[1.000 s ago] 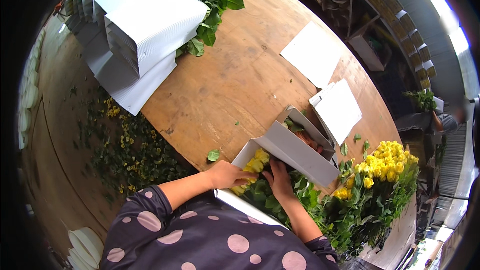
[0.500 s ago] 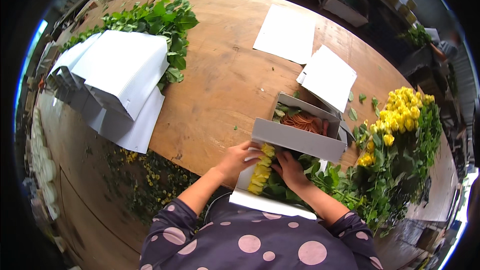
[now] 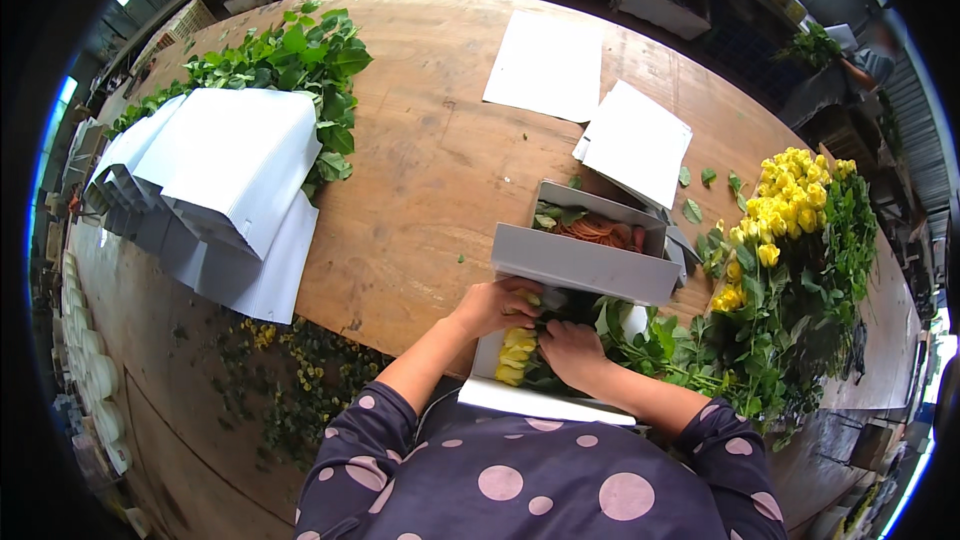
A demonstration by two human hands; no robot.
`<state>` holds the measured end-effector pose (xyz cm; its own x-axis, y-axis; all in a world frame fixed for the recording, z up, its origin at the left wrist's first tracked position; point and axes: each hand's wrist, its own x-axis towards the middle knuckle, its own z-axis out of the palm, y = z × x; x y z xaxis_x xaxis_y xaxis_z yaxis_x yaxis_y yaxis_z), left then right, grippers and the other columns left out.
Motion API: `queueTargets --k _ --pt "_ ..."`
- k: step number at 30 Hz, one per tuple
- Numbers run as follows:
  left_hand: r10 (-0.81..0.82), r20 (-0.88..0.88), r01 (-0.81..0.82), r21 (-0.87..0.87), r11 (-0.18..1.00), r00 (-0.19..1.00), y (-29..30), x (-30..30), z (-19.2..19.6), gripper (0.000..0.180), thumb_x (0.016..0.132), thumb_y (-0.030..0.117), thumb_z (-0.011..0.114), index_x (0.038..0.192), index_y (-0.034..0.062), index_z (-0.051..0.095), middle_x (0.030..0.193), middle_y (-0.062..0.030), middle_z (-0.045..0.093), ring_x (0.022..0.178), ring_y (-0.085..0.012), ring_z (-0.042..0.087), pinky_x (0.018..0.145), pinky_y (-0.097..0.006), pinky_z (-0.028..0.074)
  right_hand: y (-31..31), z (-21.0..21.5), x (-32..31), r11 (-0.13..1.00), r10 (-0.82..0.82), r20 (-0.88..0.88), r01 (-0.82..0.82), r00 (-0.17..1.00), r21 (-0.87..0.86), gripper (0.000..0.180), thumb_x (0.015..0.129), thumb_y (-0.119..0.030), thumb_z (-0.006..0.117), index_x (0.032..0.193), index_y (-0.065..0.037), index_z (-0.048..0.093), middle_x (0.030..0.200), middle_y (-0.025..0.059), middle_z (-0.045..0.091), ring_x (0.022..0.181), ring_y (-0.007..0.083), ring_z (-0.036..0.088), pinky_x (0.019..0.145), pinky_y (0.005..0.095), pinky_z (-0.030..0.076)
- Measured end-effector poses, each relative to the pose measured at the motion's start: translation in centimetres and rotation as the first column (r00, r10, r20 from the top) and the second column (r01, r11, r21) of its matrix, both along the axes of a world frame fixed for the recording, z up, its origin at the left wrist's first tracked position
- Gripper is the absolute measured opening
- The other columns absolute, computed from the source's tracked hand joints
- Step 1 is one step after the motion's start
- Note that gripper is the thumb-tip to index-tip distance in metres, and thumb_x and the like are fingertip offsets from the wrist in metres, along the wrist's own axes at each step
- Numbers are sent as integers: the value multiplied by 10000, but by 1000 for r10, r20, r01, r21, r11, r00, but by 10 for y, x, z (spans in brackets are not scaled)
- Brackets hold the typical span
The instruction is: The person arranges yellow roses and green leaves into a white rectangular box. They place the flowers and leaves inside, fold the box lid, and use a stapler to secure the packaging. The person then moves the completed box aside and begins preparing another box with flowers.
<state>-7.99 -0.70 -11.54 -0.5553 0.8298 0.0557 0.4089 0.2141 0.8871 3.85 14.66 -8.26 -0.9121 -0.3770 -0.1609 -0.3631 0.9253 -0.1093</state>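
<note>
- Currently, a short row of yellow roses [image 3: 515, 355] lies within a white card [image 3: 540, 405] at the table's near edge, just in front of the person; the card's near flap stands bent up beside the dark, dotted clothing.
- Left hand [image 3: 500, 306]: fingers bent inward at the far end of the row, a small yellowish bud at the fingertips; whether it is pinched cannot be told.
- Right hand [image 3: 572, 352]: fingers curled down over the stems and leaves, just right of the row; their grip is hidden.
- Done, as judged from the layout: folded white wraps [image 3: 240, 150] stacked at the left, foliage [image 3: 320, 50] sticking out on their far side. Flower heads inside not visible.
- Partly done, in my judgement: the row between the hands; the card lies unclosed around it.
- Left over: a large loose pile of yellow roses [image 3: 790, 205] at the right, plus flat white sheets [image 3: 640, 145] beyond the grey-white box [image 3: 585, 265]. That box holds orange-brown bands [image 3: 600, 231], apparently unused supply.
- Labels: no brand or writing legible on sheets, wraps or box; background shelving too small to read.
</note>
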Motion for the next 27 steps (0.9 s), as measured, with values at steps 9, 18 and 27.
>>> queueTargets --k 9,18,27 --pt "25 -42 -25 19 1000 999 0 4 -4 162 603 185 711 751 136 666 1003 -15 581 887 -211 564 734 -318 470 -3 -5 -1 999 41 -125 -45 991 -25 135 690 -198 554 749 -77 562 739 35 463 693 191 504 557 323 404" --pt "-109 -207 80 -142 987 972 -6 7 8 363 620 388 673 919 194 606 1186 37 468 841 -208 582 673 -345 491 2 -3 -4 996 85 30 -86 996 16 125 697 -162 522 746 -57 570 770 60 482 732 203 494 567 317 422" --pt "-82 -284 11 -242 970 955 -18 19 11 395 658 403 633 1003 219 574 1195 3 461 895 -209 560 690 -343 487 43 145 -70 715 -79 -104 -16 991 -699 114 735 -15 538 829 -27 602 765 80 604 671 183 570 583 247 452"
